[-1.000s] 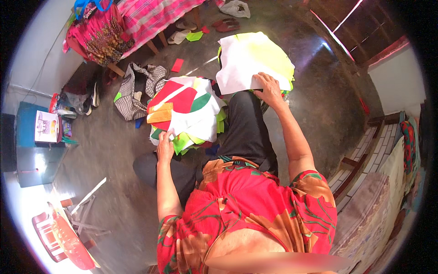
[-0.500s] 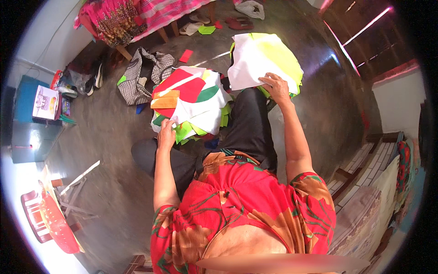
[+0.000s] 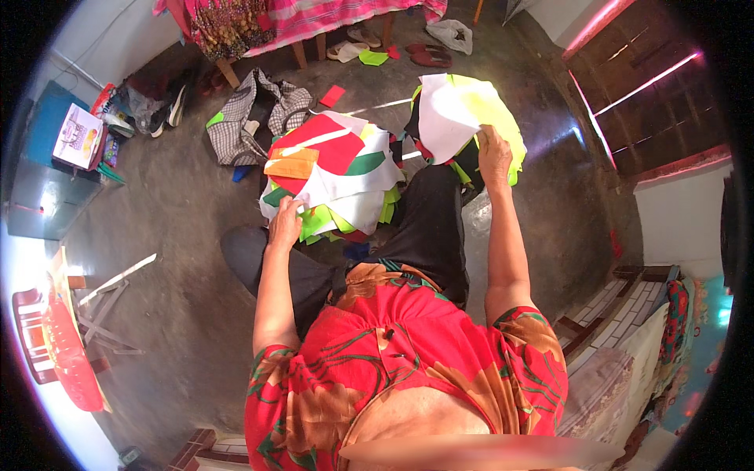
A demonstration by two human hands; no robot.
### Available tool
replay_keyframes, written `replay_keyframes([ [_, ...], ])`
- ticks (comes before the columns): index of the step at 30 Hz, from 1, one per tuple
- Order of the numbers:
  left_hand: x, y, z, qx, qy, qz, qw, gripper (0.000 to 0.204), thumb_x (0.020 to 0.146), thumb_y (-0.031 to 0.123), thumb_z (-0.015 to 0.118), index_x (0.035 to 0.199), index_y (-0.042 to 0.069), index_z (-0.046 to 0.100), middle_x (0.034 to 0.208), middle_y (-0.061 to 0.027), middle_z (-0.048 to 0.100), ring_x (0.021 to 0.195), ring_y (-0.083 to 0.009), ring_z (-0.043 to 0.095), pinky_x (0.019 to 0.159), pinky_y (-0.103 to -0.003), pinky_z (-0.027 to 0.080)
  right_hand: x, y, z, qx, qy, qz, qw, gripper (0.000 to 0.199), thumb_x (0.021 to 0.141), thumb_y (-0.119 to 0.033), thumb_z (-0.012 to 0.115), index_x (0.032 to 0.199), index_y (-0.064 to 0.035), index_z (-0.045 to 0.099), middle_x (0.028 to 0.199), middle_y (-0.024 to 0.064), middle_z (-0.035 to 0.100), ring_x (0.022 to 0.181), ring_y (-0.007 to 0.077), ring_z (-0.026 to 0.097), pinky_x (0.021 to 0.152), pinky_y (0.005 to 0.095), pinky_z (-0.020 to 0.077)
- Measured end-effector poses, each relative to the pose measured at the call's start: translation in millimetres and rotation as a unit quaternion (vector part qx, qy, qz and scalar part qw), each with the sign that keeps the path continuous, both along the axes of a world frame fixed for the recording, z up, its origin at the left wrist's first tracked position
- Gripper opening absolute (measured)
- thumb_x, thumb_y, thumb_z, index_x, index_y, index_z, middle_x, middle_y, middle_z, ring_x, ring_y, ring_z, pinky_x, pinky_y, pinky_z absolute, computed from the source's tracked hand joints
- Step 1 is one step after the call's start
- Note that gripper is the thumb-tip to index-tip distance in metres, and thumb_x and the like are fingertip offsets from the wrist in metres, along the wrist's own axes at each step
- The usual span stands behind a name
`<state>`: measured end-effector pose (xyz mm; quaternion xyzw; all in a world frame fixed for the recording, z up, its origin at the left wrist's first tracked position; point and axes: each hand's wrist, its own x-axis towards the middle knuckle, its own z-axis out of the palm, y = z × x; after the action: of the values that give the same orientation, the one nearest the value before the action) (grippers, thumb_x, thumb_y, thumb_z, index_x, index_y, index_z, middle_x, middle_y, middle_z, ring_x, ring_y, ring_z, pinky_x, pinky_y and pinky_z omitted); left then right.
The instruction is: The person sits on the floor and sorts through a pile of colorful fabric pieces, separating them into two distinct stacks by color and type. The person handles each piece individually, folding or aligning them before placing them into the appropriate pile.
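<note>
Both hands hold as before; view tipped down slightly. Left hand (image 3: 284, 224) pinches the near edge of the mixed-colour paper stack (image 3: 334, 184); it could slide off the lap. Checked bag (image 3: 251, 118) beyond it, contents unclear. Right hand (image 3: 493, 153) grips white-and-yellow sheets (image 3: 463, 114), loosely fanned

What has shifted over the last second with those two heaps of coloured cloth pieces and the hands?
Little has changed. The left hand keeps pressing the near edge of the multicoloured pile, and the right hand stays on the white and yellow pile. Only the camera view has drifted; the checked bag lies as before.
</note>
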<state>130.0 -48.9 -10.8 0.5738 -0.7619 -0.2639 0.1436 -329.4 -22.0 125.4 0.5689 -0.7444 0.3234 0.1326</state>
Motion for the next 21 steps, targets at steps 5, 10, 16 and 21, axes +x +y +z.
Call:
replay_keyframes([
  [5,-1.8,1.8,4.5,-0.027,0.014,-0.005,1.000,0.037,0.076,-0.001,0.062,0.110,0.010,0.057,0.124,-0.0109,0.047,0.108,-0.0332,0.055,0.088,-0.041,0.047,10.3,-15.8,44.8,-0.086,0.064,0.023,0.994,0.010,0.089,-0.018,0.056,0.096,-0.0121,0.059,0.077,0.0128,0.061,0.072,0.0322,0.061,0.061,0.0427,0.0465],
  [10,6.0,-2.1,-5.0,-0.096,0.024,0.003,0.995,0.037,0.075,0.000,0.062,0.110,0.011,0.056,0.116,-0.0095,0.052,0.100,-0.0343,0.058,0.082,-0.042,0.048,47.9,-23.8,80.7,-0.090,-0.067,0.061,0.992,0.013,0.090,-0.020,0.057,0.098,-0.0095,0.060,0.078,0.0172,0.062,0.070,0.0358,0.061,0.060,0.0424,0.0462],
  [16,-23.1,2.6,34.2,-0.219,0.118,0.084,0.965,0.056,0.070,0.008,0.073,0.120,0.008,0.049,0.118,-0.0151,0.051,0.109,-0.0341,0.053,0.088,-0.040,0.047,100.4,-23.3,76.6,-0.021,-0.421,0.232,0.877,0.018,0.094,-0.020,0.055,0.097,-0.0037,0.061,0.077,-0.0026,0.060,0.072,0.0069,0.051,0.066,0.0243,0.0438],
  [21,-75.9,25.8,89.6,-0.236,0.145,0.001,0.961,0.102,0.054,0.032,0.085,0.137,0.005,0.032,0.138,-0.0195,0.038,0.126,-0.0356,0.038,0.105,-0.041,0.033,149.4,-10.7,71.4,0.116,-0.595,0.359,0.709,0.020,0.094,-0.025,0.057,0.090,-0.0050,0.059,0.079,-0.0039,0.059,0.069,0.0031,0.052,0.062,0.0199,0.0440],
])
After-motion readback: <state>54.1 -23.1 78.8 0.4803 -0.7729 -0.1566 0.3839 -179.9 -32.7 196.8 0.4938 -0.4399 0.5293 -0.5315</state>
